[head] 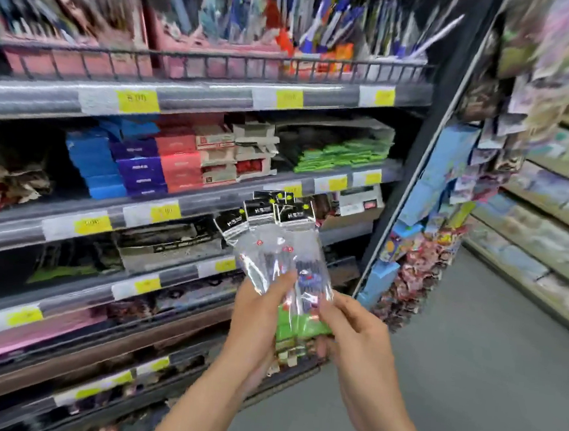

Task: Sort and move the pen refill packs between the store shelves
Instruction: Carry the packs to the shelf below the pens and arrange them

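Refill packs: a fanned bunch of clear pen refill packs [275, 245] with black header cards, held upright in front of the lower shelves, right of centre and near the camera; dark refills show through the plastic, the print is too blurred to read.
Left hand: the left hand [256, 319] grips the bunch from the left, thumb laid across the front of the clear plastic, fingers curled behind.
Right hand: the right hand [352, 331] pinches the lower right edge of the same bunch; both hands are close together on the packs.
Green pack: a green-bottomed pack [297, 323] sits at the base of the bunch, between the two hands.
Middle shelf: blue, purple and red boxes [133, 161] stand in a row on the left, a stack of green packets [336, 154] lies further right.
Top shelf: pens [313, 22] stand in pink trays behind a wire rail [220, 67].
Price tags: yellow price labels [137, 101] run along the shelf edges.
Far right: hanging packets [449, 202] cover the end of the unit; beyond the grey floor [470, 352] is another shelf row [551, 211].
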### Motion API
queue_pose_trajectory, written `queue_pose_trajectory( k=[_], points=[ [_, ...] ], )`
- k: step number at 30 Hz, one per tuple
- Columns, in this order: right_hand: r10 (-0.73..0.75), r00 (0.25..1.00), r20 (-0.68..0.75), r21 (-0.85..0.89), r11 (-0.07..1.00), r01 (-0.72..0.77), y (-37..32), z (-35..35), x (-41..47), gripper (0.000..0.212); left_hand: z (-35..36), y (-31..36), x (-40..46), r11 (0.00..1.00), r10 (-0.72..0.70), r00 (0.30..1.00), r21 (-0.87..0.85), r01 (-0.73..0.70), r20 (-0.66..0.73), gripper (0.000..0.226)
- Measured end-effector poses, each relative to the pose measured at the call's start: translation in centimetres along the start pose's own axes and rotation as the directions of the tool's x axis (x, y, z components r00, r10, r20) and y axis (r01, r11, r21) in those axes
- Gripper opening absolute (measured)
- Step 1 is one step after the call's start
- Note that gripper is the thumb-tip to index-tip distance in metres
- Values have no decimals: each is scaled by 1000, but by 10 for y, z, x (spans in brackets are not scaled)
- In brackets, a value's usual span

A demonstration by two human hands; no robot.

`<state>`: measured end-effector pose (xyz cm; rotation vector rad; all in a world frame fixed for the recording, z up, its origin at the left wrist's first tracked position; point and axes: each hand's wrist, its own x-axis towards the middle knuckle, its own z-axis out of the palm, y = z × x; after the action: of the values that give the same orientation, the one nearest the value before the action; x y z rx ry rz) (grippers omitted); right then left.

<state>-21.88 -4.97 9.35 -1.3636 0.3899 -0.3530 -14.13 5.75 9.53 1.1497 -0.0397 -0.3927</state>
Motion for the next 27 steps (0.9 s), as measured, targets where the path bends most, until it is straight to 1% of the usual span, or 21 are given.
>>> queue_pose_trajectory(
  k=[2,5,7,9,12,14,16,18,20,21,22,24,27],
  points=[
    [-9,1000,25,-58,998,11,-9,-14,18,27,18,1,15,1000,31,999,2,-31,-6,17],
    [-14,999,50,-95,995,19,-23,-35,52,14,42,2,41,999,53,998,-3,-53,-18,21],
    [-15,995,96,-117,993,26,-35,-44,74,13,56,3,59,997,77,996,-8,-78,-51,22],
    [-1,990,142,-99,995,15,-45,-52,96,15,69,4,76,995,102,992,-5,-103,-72,27],
    [63,986,155,-72,996,-52,-56,-65,125,16,90,8,101,996,89,993,-11,-90,-72,34],
    [88,984,153,-41,996,-82,-62,-73,144,17,105,9,119,997,71,994,-24,-73,-84,36],
    [113,982,149,35,992,-120,-69,-82,164,22,120,10,136,997,40,996,-61,-45,-77,40],
    [136,981,138,152,976,-157,-77,-93,189,30,137,9,151,995,12,998,-95,-18,-55,51],
    [155,980,123,245,952,-181,-84,-108,221,34,152,7,169,994,7,997,-110,-16,-82,63],
    [158,980,120,277,943,-186,-88,-116,238,34,159,6,178,993,16,995,-119,-29,-103,63],
    [159,979,128,297,936,-191,-91,-125,255,32,166,5,186,991,24,991,-125,-40,-130,59],
    [181,970,160,311,924,-223,-98,-142,289,24,180,3,200,990,28,980,-133,-54,-195,45],
    [228,949,218,265,922,-282,-103,-161,331,21,200,4,212,984,36,963,-159,-81,-269,32]
  ],
)
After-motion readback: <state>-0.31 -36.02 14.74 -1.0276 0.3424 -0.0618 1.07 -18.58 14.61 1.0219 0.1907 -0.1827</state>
